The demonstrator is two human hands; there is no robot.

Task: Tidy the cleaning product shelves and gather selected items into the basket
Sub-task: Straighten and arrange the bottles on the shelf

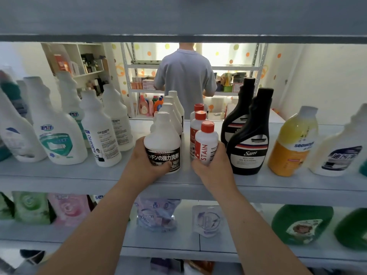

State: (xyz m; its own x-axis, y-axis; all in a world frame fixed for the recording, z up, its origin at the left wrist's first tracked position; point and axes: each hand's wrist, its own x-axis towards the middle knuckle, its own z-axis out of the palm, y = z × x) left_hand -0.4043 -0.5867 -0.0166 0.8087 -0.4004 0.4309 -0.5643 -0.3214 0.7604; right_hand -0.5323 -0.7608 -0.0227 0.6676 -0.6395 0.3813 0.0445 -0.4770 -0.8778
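Note:
My left hand [146,162] grips the front white bottle with a black Japanese label [162,143], first in a row of like bottles on the pale blue shelf [79,175]. My right hand [213,165] holds the front small red-capped STAIN bottle [206,142], with two more red-capped bottles [199,118] lined up behind it. Both held bottles stand upright near the shelf's front edge. No basket is in view.
Two black Sam oil-cleaning bottles [248,139] stand right of my right hand, then a yellow seaways bottle [292,143]. White spray refills [57,132] fill the left. Refill pouches [156,215] and green bottles [301,223] sit on the lower shelf. A person [185,76] stands behind the shelving.

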